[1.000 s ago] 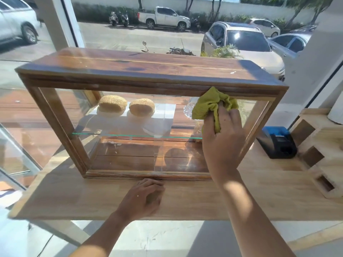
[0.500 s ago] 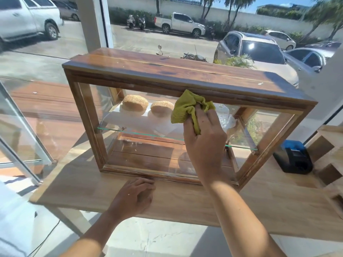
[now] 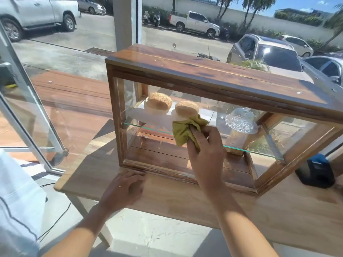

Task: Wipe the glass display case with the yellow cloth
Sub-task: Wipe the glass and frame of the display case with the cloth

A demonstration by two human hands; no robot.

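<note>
While bunched under curled fingers, crumpled yellow-green cloth (image 3: 184,131) sticking out up and to the left of the right hand (image 3: 206,153), pressing against the front pane at the level of the thin glass shelf (image 3: 148,127). Wood-framed rectangular glass display case (image 3: 213,71) sitting on a pale wooden counter (image 3: 185,201). Resting on the upper shelf inside: two round seeded buns (image 3: 158,102), side by side toward the left, and a clear cut-glass dome (image 3: 239,119) further right. Lower compartment showing bare wooden boards. Right hand closing around the cloth, knuckles toward the camera, fingertips at the glass. Left hand (image 3: 124,190) lying loosely curled on the counter, fingertips touching the bottom rail of the case, gripping nothing. Sitting just beside the case's right end, a black and blue box-shaped device (image 3: 317,173).
</note>
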